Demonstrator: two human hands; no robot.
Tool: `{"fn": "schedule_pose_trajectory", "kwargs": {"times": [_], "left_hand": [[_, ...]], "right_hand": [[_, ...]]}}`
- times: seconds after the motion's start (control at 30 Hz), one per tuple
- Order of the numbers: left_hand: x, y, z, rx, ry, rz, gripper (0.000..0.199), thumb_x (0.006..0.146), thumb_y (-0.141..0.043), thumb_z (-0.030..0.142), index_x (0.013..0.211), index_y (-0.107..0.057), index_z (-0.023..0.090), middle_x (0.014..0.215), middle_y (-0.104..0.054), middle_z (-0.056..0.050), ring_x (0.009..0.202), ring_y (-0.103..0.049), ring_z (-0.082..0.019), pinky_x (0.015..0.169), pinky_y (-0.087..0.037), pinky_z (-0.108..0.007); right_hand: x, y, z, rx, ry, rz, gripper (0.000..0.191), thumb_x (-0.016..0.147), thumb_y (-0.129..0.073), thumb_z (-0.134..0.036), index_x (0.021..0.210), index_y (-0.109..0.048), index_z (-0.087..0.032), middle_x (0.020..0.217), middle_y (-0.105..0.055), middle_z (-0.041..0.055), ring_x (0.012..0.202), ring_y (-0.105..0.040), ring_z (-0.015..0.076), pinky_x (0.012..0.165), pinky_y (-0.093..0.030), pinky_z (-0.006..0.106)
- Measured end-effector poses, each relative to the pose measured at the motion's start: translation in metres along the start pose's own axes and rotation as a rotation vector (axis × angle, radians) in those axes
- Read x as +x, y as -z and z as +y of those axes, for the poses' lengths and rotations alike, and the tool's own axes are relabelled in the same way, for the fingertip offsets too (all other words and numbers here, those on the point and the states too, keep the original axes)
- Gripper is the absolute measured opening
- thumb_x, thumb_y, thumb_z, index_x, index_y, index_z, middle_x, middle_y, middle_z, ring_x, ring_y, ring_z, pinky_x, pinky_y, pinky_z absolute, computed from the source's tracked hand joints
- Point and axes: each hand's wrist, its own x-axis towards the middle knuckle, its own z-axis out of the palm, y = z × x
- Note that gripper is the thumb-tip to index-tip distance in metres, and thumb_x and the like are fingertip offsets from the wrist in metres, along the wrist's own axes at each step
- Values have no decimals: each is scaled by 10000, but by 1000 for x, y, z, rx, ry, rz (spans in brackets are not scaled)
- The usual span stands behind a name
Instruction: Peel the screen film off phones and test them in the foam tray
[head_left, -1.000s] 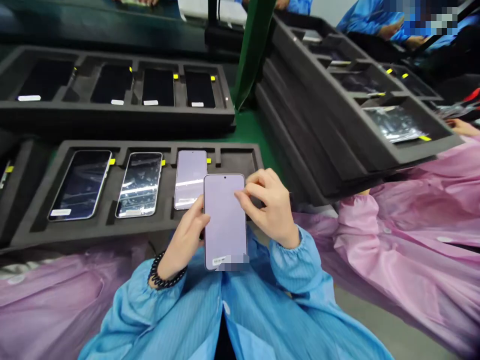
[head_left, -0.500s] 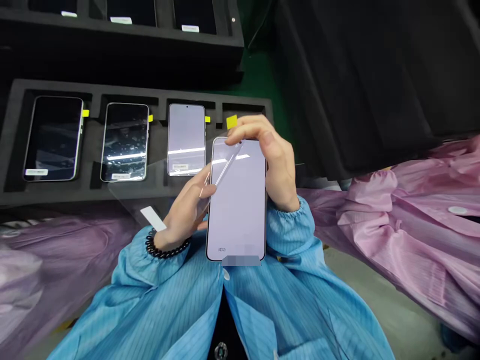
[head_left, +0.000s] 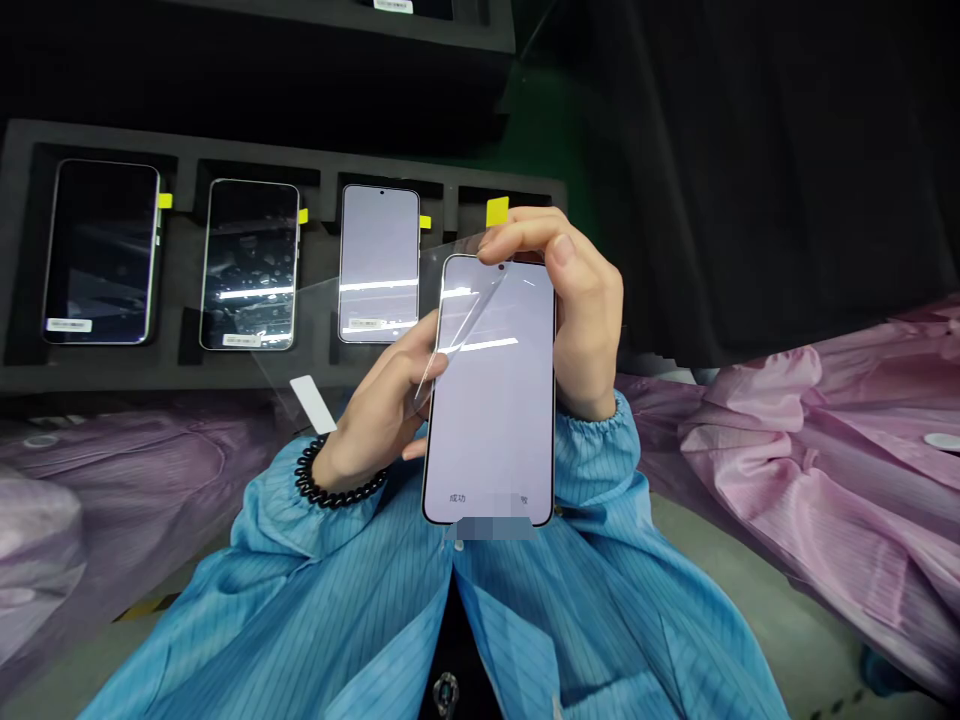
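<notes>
Lying across a green worktop (head_left: 536,125), a dark grey foam tray (head_left: 300,370) carried three phones in its slots, with pink fabric (head_left: 810,450) heaped at both sides. Left hand (head_left: 379,415): grip closed round the left edge of an upright lilac-screened smartphone (head_left: 491,400) held above the lap. Right hand (head_left: 577,300): thumb and forefinger pinched together on a clear protective film (head_left: 360,320) with a yellow tab (head_left: 497,211), peeled away from the phone's top corner.

Lilac phone screen (head_left: 491,400); yellow tab (head_left: 497,211); blue striped sleeves (head_left: 315,560).
</notes>
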Motion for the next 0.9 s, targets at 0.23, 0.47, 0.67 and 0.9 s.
{"fn": "schedule_pose_trajectory", "kwargs": {"times": [0.23, 0.47, 0.67, 0.9], "left_hand": [[6, -2, 3, 36, 5, -36, 508, 862, -489, 307, 1354, -565, 207, 573, -517, 66, 276, -324, -42, 251, -231, -145], [10, 6, -8, 179, -45, 4, 569, 906, -552, 431, 1438, -453, 255, 621, -503, 67, 354, -381, -60, 270, -252, -159], [16, 8, -15, 288, -71, 106, 629, 863, -580, 472, 1427, -458, 219, 584, -477, 67, 376, -380, -80, 291, -252, -186], [17, 14, -15, 325, -30, 206, 753, 801, -591, 502, 1481, -417, 230, 592, -496, 56, 419, -381, -98, 313, -229, -201]], "right_hand": [[1, 3, 10, 169, 56, 81, 356, 1070, -388, -359, 940, -711, -283, 1215, -706, 15, 1197, -643, 226, 1026, -536, 404], [3, 15, 11, -103, 112, 273, 323, 964, -605, -344, 665, -621, -221, 1106, -703, 78, 1081, -631, 243, 955, -510, 429], [-2, 18, 5, -283, 118, 362, 208, 835, -733, -247, 696, -581, -220, 941, -669, 36, 906, -600, 203, 836, -482, 374], [-4, 19, 9, -87, 23, 304, 113, 879, -681, -233, 841, -575, -230, 752, -614, -47, 705, -576, 129, 669, -455, 290]]}}
